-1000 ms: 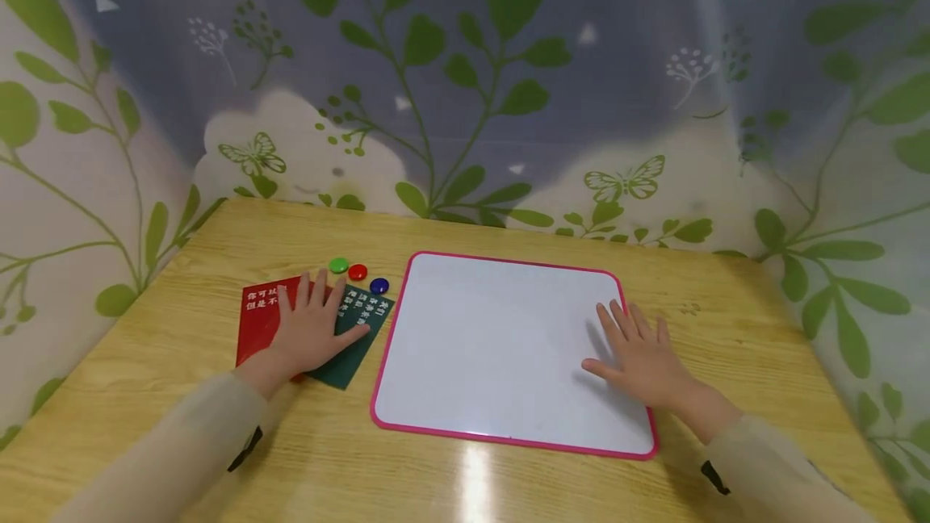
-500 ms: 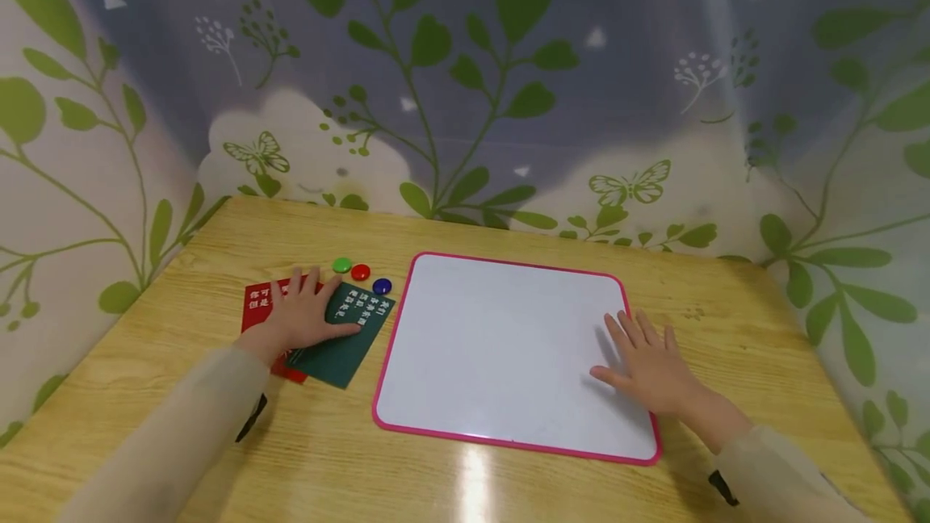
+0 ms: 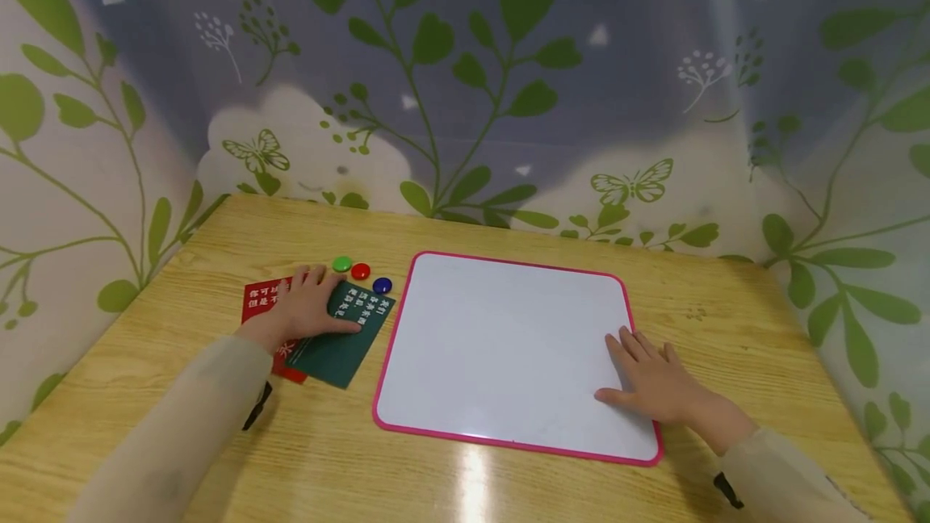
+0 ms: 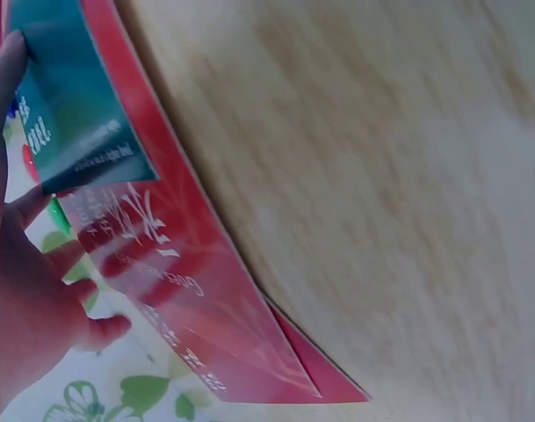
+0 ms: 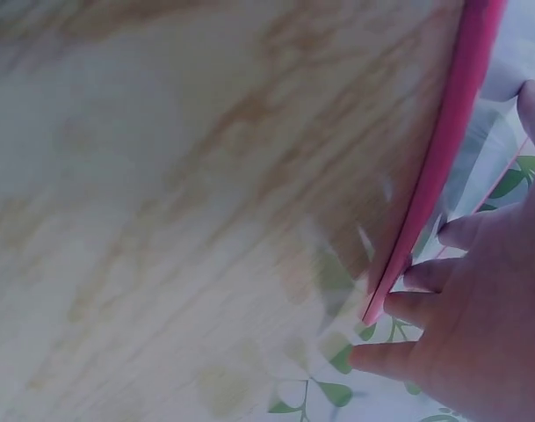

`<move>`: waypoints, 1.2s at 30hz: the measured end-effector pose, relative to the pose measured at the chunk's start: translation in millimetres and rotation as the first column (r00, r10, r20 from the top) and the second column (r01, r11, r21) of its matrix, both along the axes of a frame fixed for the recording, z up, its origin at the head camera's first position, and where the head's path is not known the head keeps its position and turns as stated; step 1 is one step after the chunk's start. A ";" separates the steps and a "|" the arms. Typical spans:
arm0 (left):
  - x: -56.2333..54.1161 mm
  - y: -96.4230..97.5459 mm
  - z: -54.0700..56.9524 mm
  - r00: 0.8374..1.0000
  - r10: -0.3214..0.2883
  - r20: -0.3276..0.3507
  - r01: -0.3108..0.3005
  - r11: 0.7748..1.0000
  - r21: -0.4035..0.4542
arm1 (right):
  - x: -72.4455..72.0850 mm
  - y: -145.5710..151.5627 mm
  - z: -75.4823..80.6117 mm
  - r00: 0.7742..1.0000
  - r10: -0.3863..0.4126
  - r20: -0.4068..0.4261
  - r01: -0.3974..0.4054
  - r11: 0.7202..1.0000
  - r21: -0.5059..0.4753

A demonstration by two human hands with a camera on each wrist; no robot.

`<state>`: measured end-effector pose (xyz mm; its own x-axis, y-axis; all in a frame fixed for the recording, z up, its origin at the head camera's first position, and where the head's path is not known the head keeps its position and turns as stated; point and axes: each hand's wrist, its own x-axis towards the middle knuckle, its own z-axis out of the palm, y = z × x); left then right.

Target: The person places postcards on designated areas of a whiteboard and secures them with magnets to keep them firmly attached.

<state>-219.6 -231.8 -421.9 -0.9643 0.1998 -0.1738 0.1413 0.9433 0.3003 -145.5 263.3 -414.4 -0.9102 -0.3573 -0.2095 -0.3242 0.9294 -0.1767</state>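
On the far left, a leaf-printed backdrop [image 3: 465, 127] rises along the edge of the table [image 3: 734, 329] and runs round the back to the right side. A beige left sleeve [image 3: 182, 434] comes in from the bottom, a dark strap [image 3: 257, 407] showing beside its cuff. Next lies a red card [image 3: 260, 305] with white lettering; in the left wrist view a second red edge juts out beneath it. The left hand [image 3: 308, 311] is over it, hiding its middle, with fingers spread, loosely bent and gripping nothing. A dark green card [image 3: 337, 357] overlaps the red one, the thumb reaching across it; whether the thumb touches cannot be told. Near the fingertips, beyond the cards, sit three round pieces: a green disc [image 3: 342, 264], a red disc [image 3: 361, 270] and a blue disc [image 3: 382, 286], the last just beside the green card's upper edge. A narrow gap separates that card from the whiteboard [image 3: 501, 353], which lies flat in its pink rim [image 3: 512, 442]. The right hand [image 3: 657, 382] is across the board's right edge, covering part of it, fingers spread and holding nothing; contact is unclear. The right sleeve [image 3: 785, 474] fills the lower right corner.
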 end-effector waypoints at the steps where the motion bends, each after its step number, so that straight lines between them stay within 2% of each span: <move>1: 0.1 0.7 0.2 1.000 0.001 -0.007 -0.001 1.000 0.003 | 0.1 0.6 -0.3 1.000 -0.006 0.005 0.006 1.000 -0.003; 8: 1.2 7.0 5.4 0.999 0.054 -0.007 -0.053 0.997 0.056 | 1.7 6.2 -2.2 0.999 -0.042 0.016 0.042 0.999 -0.009; 13: 0.1 11.4 10.1 0.994 0.102 0.031 -0.104 0.989 0.105 | 0.8 8.5 -3.2 0.999 -0.041 0.023 0.041 0.999 -0.013; 17: -3.6 11.3 12.1 0.990 0.126 0.067 -0.136 0.976 0.169 | -0.2 9.3 -4.9 0.999 -0.034 0.022 0.034 0.999 -0.010; 19: -4.6 9.5 13.4 0.986 0.141 0.087 -0.157 0.962 0.225 | -0.3 9.6 -5.8 0.999 -0.032 0.020 0.032 0.999 -0.010; 25: -3.7 -6.0 13.6 0.970 0.185 0.159 -0.234 0.888 0.397 | 0.6 9.0 -5.6 0.999 -0.033 0.027 0.034 0.999 -0.026; 29: -1.4 -17.8 13.0 0.960 0.187 0.211 -0.269 0.828 0.493 | 2.1 7.3 -2.8 0.999 -0.035 0.035 0.037 0.999 -0.038; 31: 0.3 -22.6 13.1 0.950 0.182 0.254 -0.296 0.788 0.540 | 2.7 6.6 -1.7 0.999 -0.036 0.037 0.038 0.998 -0.040; 33: 1.9 -27.0 13.4 0.943 0.176 0.284 -0.314 0.756 0.574 | 3.1 6.2 -1.2 0.999 -0.036 0.036 0.037 0.998 -0.040; 36: 3.7 -33.1 13.1 0.934 0.179 0.310 -0.339 0.722 0.604 | 3.2 6.2 -1.3 0.999 -0.035 0.031 0.037 0.999 -0.040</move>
<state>-215.9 -264.9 -408.8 -0.9480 0.0877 -0.3059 -0.2223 0.5053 0.8338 -142.3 269.5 -415.7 -0.9162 -0.3332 -0.2228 -0.2846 0.9322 -0.2236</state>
